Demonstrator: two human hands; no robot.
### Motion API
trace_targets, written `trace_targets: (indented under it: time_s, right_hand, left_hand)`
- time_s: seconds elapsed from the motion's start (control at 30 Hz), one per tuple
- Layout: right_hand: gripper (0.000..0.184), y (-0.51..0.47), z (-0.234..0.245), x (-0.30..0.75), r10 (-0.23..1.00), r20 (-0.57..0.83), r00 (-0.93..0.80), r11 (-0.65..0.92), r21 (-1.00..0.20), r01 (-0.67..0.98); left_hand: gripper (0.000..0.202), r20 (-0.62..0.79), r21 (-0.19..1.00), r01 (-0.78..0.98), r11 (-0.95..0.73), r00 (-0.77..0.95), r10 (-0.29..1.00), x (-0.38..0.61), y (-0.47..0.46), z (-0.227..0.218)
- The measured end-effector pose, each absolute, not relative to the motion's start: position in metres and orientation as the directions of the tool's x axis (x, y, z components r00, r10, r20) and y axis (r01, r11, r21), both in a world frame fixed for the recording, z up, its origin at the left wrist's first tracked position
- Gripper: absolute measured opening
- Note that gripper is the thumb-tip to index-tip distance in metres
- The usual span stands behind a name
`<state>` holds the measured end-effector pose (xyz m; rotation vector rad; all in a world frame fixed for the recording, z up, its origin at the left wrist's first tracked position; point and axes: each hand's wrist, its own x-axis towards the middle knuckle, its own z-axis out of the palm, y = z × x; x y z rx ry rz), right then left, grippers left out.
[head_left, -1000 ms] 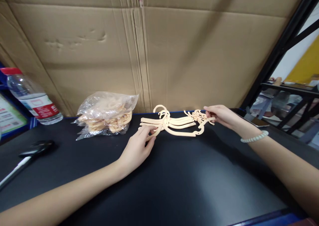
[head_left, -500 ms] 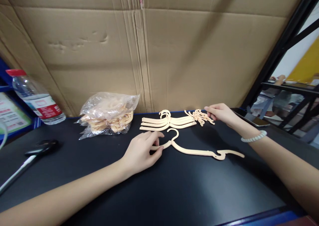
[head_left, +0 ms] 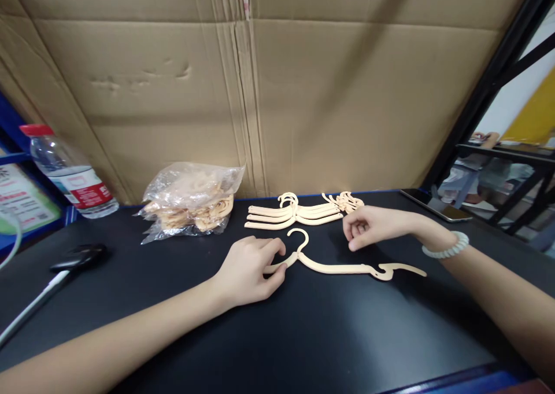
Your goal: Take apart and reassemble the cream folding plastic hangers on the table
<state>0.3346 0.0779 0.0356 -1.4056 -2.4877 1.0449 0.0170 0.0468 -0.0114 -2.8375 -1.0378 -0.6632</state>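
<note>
My left hand is closed on the left arm of a cream plastic clothes hanger, whose hook points away from me. At the hanger's right end a curved cream piece sticks out to the right. My right hand hovers above the table, up and to the right of the hanger, with its fingers curled. What they hold, if anything, is hidden. Just behind it lies a pile of small curled cream pieces, partly covered by the hand. Several stacked hangers lie beside that pile.
A clear plastic bag of cream parts lies at the back left. Farther left stand a red-capped water bottle and a black device with a white cable. A phone lies at the back right. Cardboard walls off the back.
My right hand has drawn back from the pile of small pieces toward me, and its fingers have gone from a pinch to a curl. My left hand keeps hold of the hanger, which has tilted slightly.
</note>
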Motion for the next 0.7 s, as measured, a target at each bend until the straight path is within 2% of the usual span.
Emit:
trace_targets:
  time_s: [0.13,0.4,0.7]
  right_hand:
    - [0.035,0.069,0.032,0.323,0.675,-0.329,-0.66,0.421,-0.562,0.711]
    - [0.02,0.067,0.028,0.319,0.735,-0.278,-0.618,0.438,-0.501,0.747]
    - [0.021,0.072,0.027,0.32,0.777,-0.245,-0.58,0.402,-0.516,0.756]
  left_hand:
    - [0.007,0.416,0.088,0.642,-0.761,0.671,0.614,0.018,0.047,-0.012]
    - [0.008,0.429,0.086,0.686,-0.722,0.629,0.648,0.017,0.05,-0.012]
    - [0.008,0.428,0.123,0.716,-0.687,0.586,0.688,0.019,0.05,-0.012]
